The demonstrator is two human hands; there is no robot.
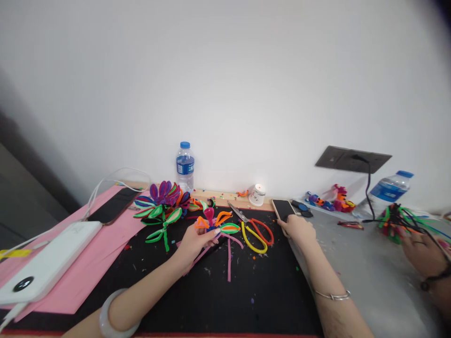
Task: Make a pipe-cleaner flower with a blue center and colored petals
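Pinched in my left hand (197,241) is a pipe-cleaner flower (209,216) with orange, magenta and green-and-orange petals. Pink pipe cleaners (229,263) hang below and beside it, over the black mat. My right hand (299,230) is closed around the lower end of a smartphone (282,206) lying near the mat's back right; its fingers are partly hidden. Between my hands lie scissors (255,234) with one red and one yellow handle, blades pointing to the back left. Left of the flower rests a bunch of finished pipe-cleaner flowers (164,206) with green leaves.
A water bottle (185,166) and an upturned paper cup (257,194) stand along the wall. A white power bank (49,263) and a dark phone (113,205) lie on pink paper (95,253) at left. At right, another person's hand (424,253) is beside pipe cleaners (392,223).
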